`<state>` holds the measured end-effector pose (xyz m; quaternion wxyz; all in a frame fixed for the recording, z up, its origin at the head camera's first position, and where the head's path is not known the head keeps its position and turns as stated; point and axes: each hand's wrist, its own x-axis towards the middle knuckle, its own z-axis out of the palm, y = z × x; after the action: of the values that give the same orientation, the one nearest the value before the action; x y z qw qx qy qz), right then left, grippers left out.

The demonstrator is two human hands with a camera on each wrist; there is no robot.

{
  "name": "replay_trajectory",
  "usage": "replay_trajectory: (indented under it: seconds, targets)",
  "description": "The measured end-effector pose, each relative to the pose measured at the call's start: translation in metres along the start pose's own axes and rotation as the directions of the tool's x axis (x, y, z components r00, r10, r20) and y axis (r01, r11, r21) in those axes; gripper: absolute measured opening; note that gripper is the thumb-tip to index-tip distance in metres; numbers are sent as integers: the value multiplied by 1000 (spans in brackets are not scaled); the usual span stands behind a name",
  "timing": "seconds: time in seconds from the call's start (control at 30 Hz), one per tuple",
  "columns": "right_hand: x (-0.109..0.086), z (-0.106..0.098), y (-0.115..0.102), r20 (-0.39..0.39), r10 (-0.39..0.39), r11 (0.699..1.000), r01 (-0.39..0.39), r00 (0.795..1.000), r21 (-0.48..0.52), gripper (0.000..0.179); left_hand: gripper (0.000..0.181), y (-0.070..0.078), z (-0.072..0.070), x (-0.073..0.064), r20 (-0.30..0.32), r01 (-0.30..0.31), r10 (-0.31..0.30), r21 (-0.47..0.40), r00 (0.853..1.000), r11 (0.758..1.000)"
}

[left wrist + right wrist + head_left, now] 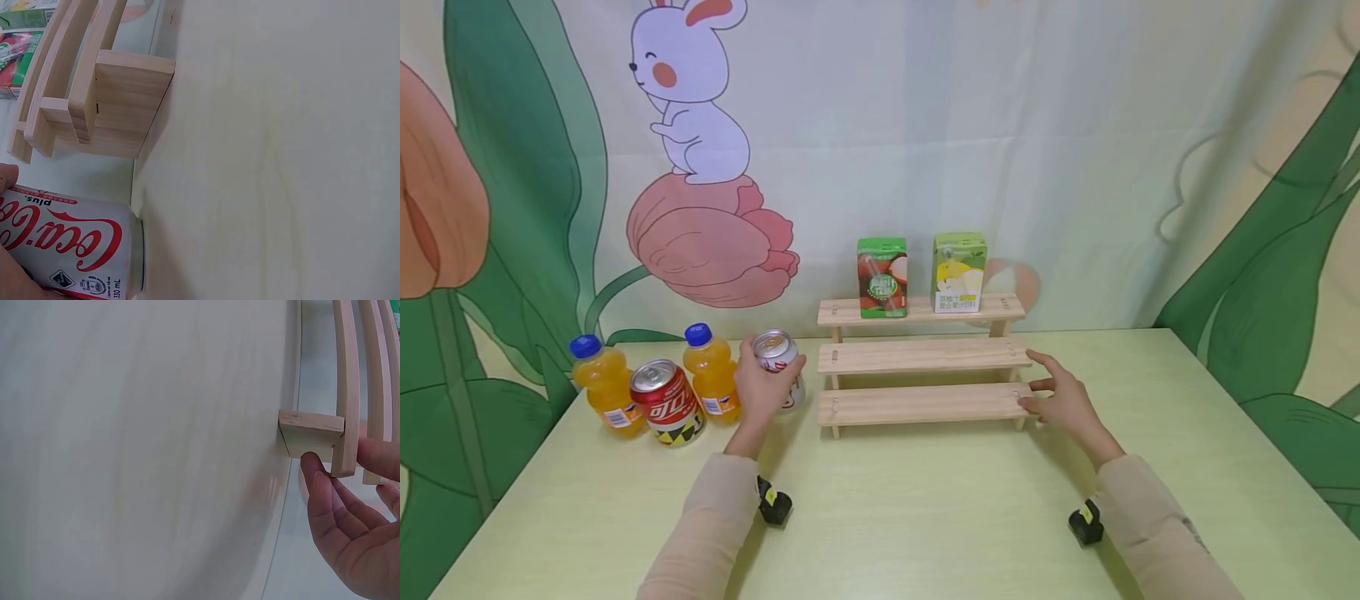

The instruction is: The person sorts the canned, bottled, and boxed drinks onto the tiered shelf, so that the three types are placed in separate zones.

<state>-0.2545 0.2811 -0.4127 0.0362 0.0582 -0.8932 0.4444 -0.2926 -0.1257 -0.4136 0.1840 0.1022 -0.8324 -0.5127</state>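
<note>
can (81, 240): wht w/ red script; rack (917, 357): lt tan, grained; btls (711, 367): orng w/ blu caps (698, 334)

Shiny metal can (778, 353), rack (925, 357) — matt wood

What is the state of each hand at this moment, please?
Left hand: closed, holding the white can.
Right hand: closed, holding the wooden shelf at its right end.

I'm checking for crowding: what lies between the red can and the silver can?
The head view shows an orange bottle and the left hand between the red can and the silver can, which that hand holds.
</note>
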Motion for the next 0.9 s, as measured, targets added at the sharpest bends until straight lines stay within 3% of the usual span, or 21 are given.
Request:
replay_trajectory:
  seconds: [0.23,0.9]
  targets:
    - [0,-1,-1,-4,1,1000,-1,1000,0,71,78,4,-2,-1,18,5,-5,3,1000,1000]
    - [-1,0,-1,2,2,1000,-2,1000,10,71,73,17,-13,-7,8,-67,67,0,998,998]
